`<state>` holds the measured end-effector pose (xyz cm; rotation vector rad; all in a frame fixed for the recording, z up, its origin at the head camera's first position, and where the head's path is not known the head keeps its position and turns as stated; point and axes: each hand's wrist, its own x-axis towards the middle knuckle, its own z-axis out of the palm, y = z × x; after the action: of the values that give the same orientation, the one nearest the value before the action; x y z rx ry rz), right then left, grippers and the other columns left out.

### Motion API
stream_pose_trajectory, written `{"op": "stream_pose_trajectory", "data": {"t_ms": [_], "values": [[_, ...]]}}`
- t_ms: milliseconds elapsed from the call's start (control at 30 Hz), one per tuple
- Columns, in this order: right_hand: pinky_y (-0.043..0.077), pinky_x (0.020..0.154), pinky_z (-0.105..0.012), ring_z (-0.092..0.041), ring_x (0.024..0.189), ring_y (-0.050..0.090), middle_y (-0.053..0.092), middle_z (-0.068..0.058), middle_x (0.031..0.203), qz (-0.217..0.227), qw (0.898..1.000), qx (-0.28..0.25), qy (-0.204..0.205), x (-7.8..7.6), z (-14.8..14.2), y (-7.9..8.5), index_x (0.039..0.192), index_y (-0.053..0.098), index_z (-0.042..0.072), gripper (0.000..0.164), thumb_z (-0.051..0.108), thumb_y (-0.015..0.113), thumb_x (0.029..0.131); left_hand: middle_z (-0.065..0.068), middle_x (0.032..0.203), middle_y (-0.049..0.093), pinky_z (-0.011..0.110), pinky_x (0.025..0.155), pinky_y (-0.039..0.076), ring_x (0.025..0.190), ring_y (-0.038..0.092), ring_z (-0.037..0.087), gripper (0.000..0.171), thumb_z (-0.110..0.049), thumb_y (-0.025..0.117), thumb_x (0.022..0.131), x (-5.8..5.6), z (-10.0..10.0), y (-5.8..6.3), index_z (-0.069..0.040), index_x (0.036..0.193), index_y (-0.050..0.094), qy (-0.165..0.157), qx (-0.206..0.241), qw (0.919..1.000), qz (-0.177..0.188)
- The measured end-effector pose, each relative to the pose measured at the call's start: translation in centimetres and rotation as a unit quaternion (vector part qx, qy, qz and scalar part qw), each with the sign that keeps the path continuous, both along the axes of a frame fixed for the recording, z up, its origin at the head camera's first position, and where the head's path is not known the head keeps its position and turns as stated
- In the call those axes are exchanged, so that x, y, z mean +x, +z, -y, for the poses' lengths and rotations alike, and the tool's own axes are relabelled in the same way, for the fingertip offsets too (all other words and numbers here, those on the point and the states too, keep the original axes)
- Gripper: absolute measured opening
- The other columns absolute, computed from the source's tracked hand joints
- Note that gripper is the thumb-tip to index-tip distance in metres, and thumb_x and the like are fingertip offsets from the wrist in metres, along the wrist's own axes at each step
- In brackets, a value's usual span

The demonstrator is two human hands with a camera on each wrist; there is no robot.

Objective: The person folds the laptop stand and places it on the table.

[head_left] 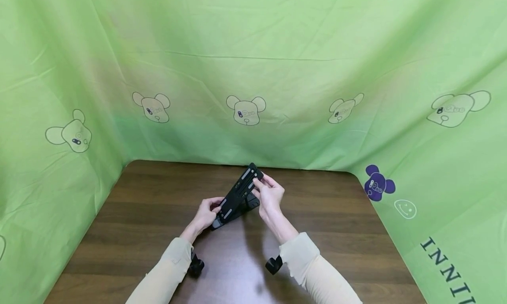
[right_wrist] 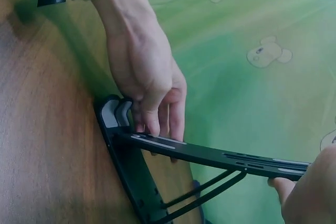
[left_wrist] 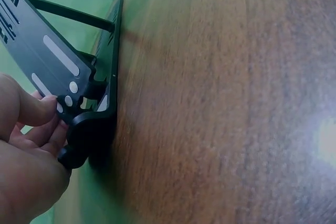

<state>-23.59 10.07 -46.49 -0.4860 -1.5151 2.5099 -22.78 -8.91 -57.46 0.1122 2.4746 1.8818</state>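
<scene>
Evidently the black folding stand (head_left: 237, 194) is being handled by its two ends: it slants across the middle of the frame, a little below centre, over the brown wooden table (head_left: 158, 260). From where I stand, the left hand (head_left: 205, 214) pinches the lower-left end of the upper plate (left_wrist: 37, 45), thumb on the padded face and fingers behind, close to the joint (left_wrist: 92, 127) where the two plates meet; I'd say that steadies that end. The right hand (head_left: 270, 197) pinches the opposite end, toward the upper right, thumb over the top face, with a fingertip showing beneath it in the right wrist view. Gripping so far from the joint probably gives good leverage over the plate's angle.

Between the plates, a thin strut (left_wrist: 73, 13) spans the gap at the upper left of the left wrist view, and looks to be what props the slope. The base plate (right_wrist: 131, 170) seems to lie against the wood, so the table would bear it. Grey pads (left_wrist: 61, 55) line the upper plate, presumably against slipping. Green cloth (head_left: 245, 40) hangs across the back and sides, likely as a screen.
</scene>
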Motion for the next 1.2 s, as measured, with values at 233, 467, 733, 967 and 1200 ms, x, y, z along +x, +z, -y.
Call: {"op": "stream_pose_trajectory", "data": {"t_ms": [233,467,733,967,1200], "values": [[0.064,0.065,-0.020,-0.006,0.073,0.069,0.070,0.000,0.089,0.013,0.999,0.005,0.031,-0.1,-0.6,0.1,0.121,0.074,-0.011,0.026,-0.014,0.071,0.096,0.029,0.121,0.076,0.019,0.089,0.054,0.108,0.071,0.031,0.037,0.018,0.056,0.100,0.0,0.2,0.2,0.014,0.135,0.069,-0.009,0.003,0.9999,0.013],[0.065,0.070,-0.022,-0.008,0.079,0.072,0.074,0.003,0.090,0.005,0.994,0.020,0.103,-0.6,-1.9,-0.2,0.099,0.076,0.005,0.020,-0.013,0.068,0.098,0.030,0.123,0.075,0.030,0.095,0.061,0.111,0.073,0.036,0.036,0.013,0.067,0.098,0.4,1.0,-0.5,0.010,0.133,0.073,0.001,-0.001,0.9996,-0.028],[0.064,0.096,-0.023,-0.008,0.102,0.072,0.076,0.006,0.116,-0.020,0.967,0.083,0.240,-1.9,-4.9,0.0,0.158,0.051,-0.007,0.049,0.002,0.058,0.110,0.029,0.125,0.067,0.050,0.098,0.057,0.114,0.064,0.042,0.053,-0.009,0.080,0.093,2.7,1.3,-0.5,0.004,0.142,0.067,0.093,-0.170,0.9767,-0.094],[0.065,0.098,-0.025,-0.008,0.109,0.075,0.073,0.003,0.133,-0.037,0.943,0.077,0.322,-3.5,-6.6,0.6,0.168,0.038,-0.003,0.056,0.006,0.051,0.114,0.028,0.116,0.064,0.045,0.084,0.057,0.095,0.064,0.035,0.060,-0.011,0.082,0.089,4.5,0.6,0.4,0.010,0.141,0.063,0.136,-0.176,0.9742,-0.037],[0.066,0.100,-0.029,-0.009,0.107,0.077,0.072,0.004,0.133,-0.037,0.922,0.116,0.367,-4.4,-7.4,0.9,0.169,0.035,-0.002,0.058,0.008,0.051,0.115,0.030,0.116,0.066,0.032,0.076,0.056,0.083,0.068,0.031,0.054,0.000,0.082,0.084,5.2,0.3,0.5,0.010,0.135,0.066,0.138,-0.125,0.9817,-0.041]]}}
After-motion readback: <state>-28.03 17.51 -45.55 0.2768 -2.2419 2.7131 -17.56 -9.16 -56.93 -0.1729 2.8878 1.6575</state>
